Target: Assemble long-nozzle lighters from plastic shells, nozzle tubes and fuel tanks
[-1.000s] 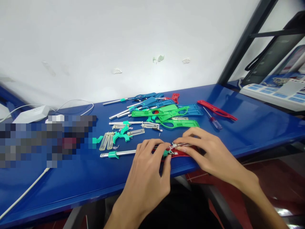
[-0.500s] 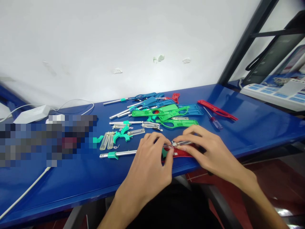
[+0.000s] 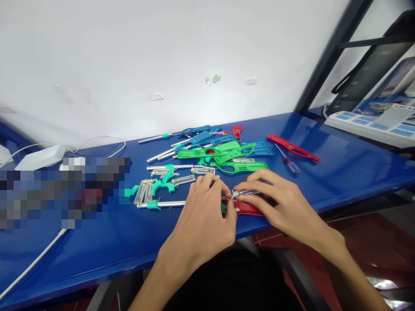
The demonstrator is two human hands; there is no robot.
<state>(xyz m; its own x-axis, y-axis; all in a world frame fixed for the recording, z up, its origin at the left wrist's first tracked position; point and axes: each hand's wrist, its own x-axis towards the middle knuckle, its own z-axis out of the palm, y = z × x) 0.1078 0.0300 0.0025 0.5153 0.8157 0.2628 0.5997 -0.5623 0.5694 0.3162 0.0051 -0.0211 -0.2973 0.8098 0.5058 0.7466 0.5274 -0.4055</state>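
Between the fingers of my right hand (image 3: 282,203) is a clear tube-like cartridge (image 3: 245,193) with a metal end. My left hand (image 3: 207,211) has its thumb and forefinger pinched at that metal end, where thin wires show; what exactly they grip is hidden. Under both hands lies a red plastic shell (image 3: 249,208), partly covered. A metal rod (image 3: 170,204) with a teal clip (image 3: 154,204) extends leftward from under my left hand. More clear cartridges (image 3: 149,190) and teal pieces (image 3: 167,181) lie to the left.
Green shells (image 3: 240,166), blue shells (image 3: 259,148) and several rods are piled beyond my hands. A screwdriver (image 3: 292,166) and a red shell (image 3: 293,148) lie at the right. The blue table (image 3: 110,246) borders a white wall.
The rod with the teal clip has shifted slightly up and its angle has changed. The view has moved a little. Both hands remain close together at the cartridge.
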